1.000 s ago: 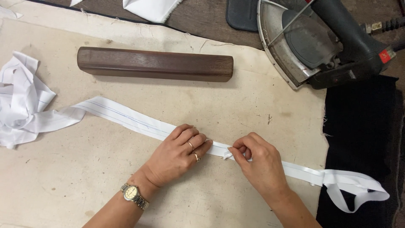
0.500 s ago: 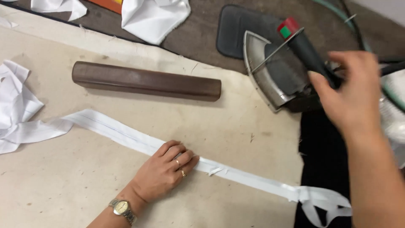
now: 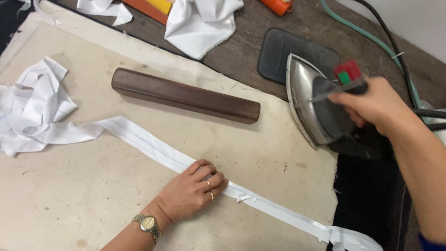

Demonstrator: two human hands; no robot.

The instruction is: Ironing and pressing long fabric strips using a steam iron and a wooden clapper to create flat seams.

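Fingers [image 3: 207, 179] of the left hand [image 3: 190, 193] are pressed flat on the white fabric strip [image 3: 153, 149], which is laid diagonally across the beige pressing pad [image 3: 93, 204]. An iron [image 3: 316, 104] (tilted, its soleplate lifted) is gripped at the handle by the right hand [image 3: 376, 104]. Behind the strip lies a wooden block [image 3: 186, 95].

- The iron's handle [image 3: 346, 100] was hidden under the right hand's fingers [image 3: 367, 104].
- The white strip [image 3: 153, 148] vanished beneath the left hand's fingers [image 3: 206, 181].
- Past the fingers, the strip's knotted end was cut off by the bottom edge.
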